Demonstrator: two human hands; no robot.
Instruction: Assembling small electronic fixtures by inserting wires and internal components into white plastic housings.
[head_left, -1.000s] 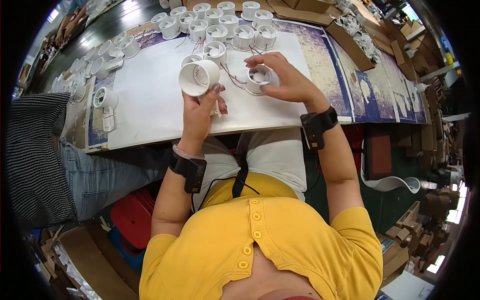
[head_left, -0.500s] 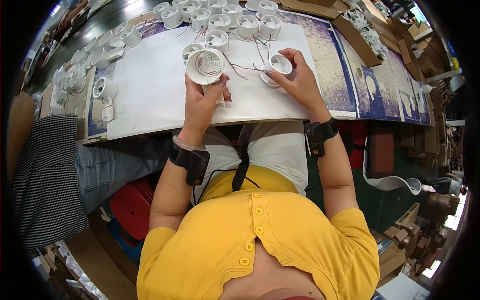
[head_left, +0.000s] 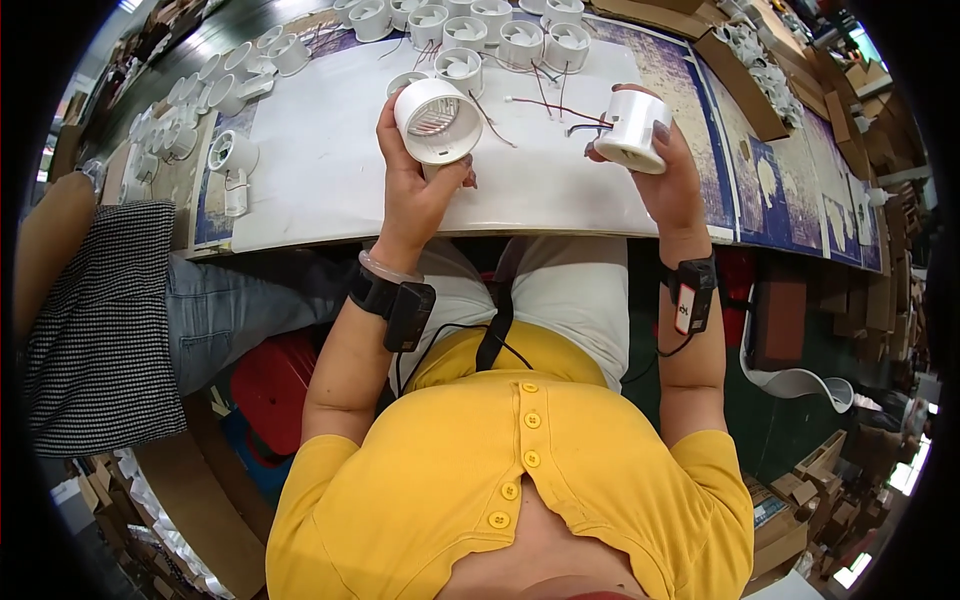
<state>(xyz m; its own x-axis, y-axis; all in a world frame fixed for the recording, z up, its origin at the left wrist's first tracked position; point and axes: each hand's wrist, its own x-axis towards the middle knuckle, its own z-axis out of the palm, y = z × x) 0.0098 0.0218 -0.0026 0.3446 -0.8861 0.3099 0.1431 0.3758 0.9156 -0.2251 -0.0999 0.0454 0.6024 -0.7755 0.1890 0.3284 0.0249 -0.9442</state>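
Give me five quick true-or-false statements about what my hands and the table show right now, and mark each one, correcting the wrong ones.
1. The left hand holds a white housing with a grille inside. True.
2. The right hand is empty. False: it holds a white flanged cylinder.
3. Thin wires come out of the cylinder toward the picture's left. True.
4. The white fans stand along the table's near edge. False: they stand beyond the hands, toward the far side of the table.
5. Both forearms carry a strapped-on black device. True.
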